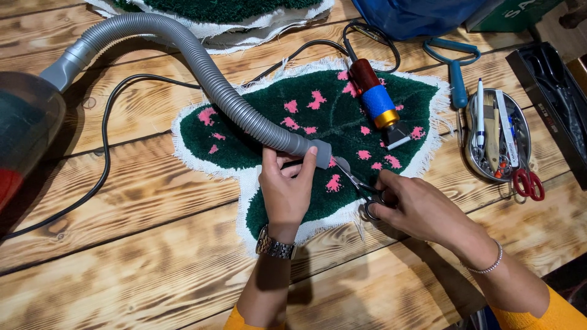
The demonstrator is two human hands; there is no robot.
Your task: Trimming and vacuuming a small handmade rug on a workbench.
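Tufted rug (318,122), dark green leaf shape with pink splotches, sits mid-table on the burnt-wood planks (140,244), raw white backing fringing out all round. My left hand (285,189) has its fingers wrapped tight around the end of the grey vacuum hose (202,67), nozzle parked right on the pile at about 6 o'clock of the leaf. My right hand (416,208) has fingers through the loops of small scissors (358,186), closed on them, blades pointing at the nozzle; can't tell if the blades are apart. An electric trimmer (376,98) with blue-taped body lies on the rug at 2 o'clock, cord trailing off. At 3 o'clock there's a metal tray (474,156) of pens and tools with red-handled scissors (527,180) at its edge.

Progress-wise, my guess: pile looks fairly even up top, I'm detailing the lower pink bits, and the backing edge is all uncut.
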